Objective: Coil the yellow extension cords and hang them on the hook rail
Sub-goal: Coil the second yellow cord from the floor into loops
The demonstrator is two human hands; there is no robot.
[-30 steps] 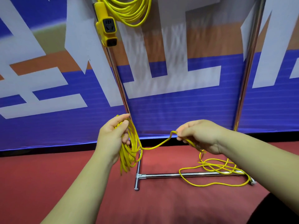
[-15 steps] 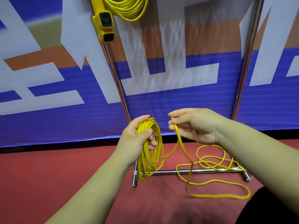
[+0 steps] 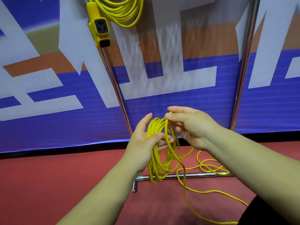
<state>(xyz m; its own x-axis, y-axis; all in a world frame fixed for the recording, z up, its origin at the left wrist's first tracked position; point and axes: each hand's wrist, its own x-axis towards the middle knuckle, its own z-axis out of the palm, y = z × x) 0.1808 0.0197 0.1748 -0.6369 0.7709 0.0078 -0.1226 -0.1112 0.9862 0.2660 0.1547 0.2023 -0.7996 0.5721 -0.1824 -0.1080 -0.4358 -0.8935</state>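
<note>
Head view: 1 coiled cord (image 3: pixel 123 12) already hung at top of rack, socket block (image 3: pixel 99 32) dangling beside pole. 2nd cord approx. half coiled: bundle of loops (image 3: pixel 159 150) gripped in left hand (image 3: pixel 142 143), fingers closed around it. Right hand (image 3: pixel 191 127) pinching next loop at bundle top. Loose cord (image 3: pixel 209 191) left on floor (image 3: pixel 48 184); hanging not yet done.

Right hand (image 3: pixel 193 127) now at coil (image 3: pixel 159 150) top
</note>
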